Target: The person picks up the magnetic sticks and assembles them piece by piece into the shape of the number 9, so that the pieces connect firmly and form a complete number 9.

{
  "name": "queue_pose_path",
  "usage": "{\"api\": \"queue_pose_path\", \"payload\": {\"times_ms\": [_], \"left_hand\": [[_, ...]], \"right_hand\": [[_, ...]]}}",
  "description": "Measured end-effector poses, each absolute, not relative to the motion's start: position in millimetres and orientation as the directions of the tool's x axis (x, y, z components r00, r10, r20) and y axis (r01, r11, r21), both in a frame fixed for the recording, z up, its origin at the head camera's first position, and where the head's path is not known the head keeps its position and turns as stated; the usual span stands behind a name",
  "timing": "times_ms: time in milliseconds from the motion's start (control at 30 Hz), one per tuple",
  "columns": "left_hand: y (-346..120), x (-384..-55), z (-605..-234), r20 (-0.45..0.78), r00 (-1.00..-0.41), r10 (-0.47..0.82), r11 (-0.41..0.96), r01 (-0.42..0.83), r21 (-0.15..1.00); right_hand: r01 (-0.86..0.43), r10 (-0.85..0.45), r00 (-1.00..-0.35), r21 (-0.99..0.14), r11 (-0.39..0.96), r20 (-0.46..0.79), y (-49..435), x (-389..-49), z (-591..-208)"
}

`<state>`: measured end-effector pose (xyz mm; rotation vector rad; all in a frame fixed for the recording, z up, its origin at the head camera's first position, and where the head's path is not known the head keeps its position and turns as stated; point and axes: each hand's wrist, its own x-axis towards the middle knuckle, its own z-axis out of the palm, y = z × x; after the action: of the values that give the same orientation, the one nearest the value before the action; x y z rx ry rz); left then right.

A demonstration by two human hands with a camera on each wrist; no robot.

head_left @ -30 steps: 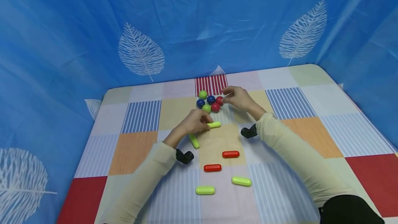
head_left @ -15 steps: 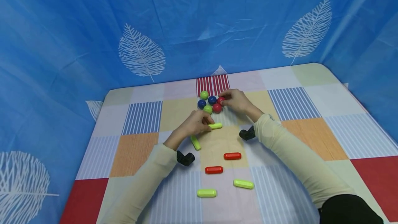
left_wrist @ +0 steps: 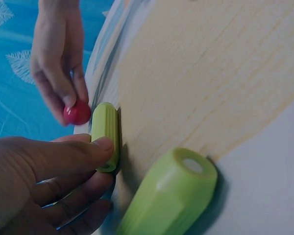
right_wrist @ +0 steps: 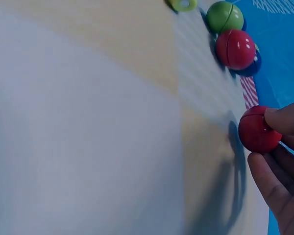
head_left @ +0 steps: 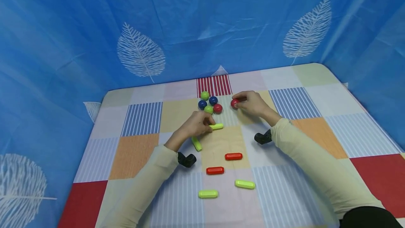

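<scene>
My left hand [head_left: 197, 124] pinches a light green plastic stick [left_wrist: 105, 132] between thumb and fingers, in the middle of the table. A second green stick [left_wrist: 171, 193] lies just below that hand. Farther back and to the right, my right hand [head_left: 253, 103] holds a red ball [right_wrist: 258, 129] with a seam line between thumb and fingers, its shadow falling on the cloth beside it. To the left of the held ball sits a cluster: another red ball [head_left: 217, 108], two blue balls [head_left: 213, 100] and two green balls [head_left: 205, 95].
Two red sticks [head_left: 233, 156] lie nearer the front, with two more green sticks [head_left: 245, 184] closer still. A patchwork cloth [head_left: 136, 157] covers the table. Blue leaf-print curtains [head_left: 221, 27] stand behind and at both sides.
My right hand has taken hold of one red ball and moved it right, away from the cluster. My left hand stays on its green stick.
</scene>
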<state>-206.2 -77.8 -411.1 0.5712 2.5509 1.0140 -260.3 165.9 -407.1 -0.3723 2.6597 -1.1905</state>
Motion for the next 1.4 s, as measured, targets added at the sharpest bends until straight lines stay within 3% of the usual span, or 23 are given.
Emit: {"api": "queue_pose_path", "payload": {"times_ms": [533, 1067, 1400], "left_hand": [[-81, -206, -410, -0.149, -0.869, 0.472, 0.671, 0.245, 0.700], [-80, -203, -410, -0.124, -0.875, 0.467, 0.675, 0.262, 0.690], [-80, -199, -411, -0.087, -0.871, 0.484, 0.659, 0.297, 0.691]], "right_hand": [[-0.124, -0.311, -0.945, -0.764, 0.633, -0.104, 199, -223, -412], [-0.254, -0.465, -0.884, -0.800, 0.544, -0.036, 159, -198, -411], [-0.294, -0.495, -0.868, -0.769, 0.567, -0.032, 152, -193, -409]]}}
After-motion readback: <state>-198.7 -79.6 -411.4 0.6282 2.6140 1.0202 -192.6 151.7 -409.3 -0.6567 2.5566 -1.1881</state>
